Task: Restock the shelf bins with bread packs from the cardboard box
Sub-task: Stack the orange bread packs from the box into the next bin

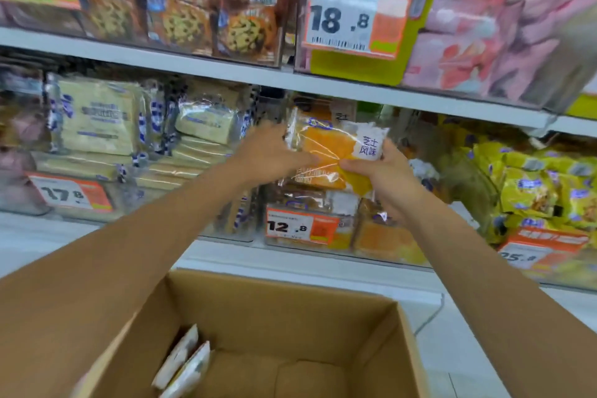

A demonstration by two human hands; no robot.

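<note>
Both my hands hold an orange bread pack (332,145) in a clear wrapper with a white label, up in front of the middle shelf. My left hand (268,155) grips its left side, and my right hand (386,176) pinches its lower right edge. The pack hovers above a clear shelf bin (310,229) tagged 12.8, which holds similar orange packs. Below me the cardboard box (290,313) stands open, with two white-edged bread packs (184,362) leaning against its left wall.
Left of the orange bin, a bin (97,191) tagged 17.8 holds pale bread packs. Yellow packs (529,191) fill the bin at right. The upper shelf (193,64) carries brown and pink packs behind an 18.8 price tag (352,16).
</note>
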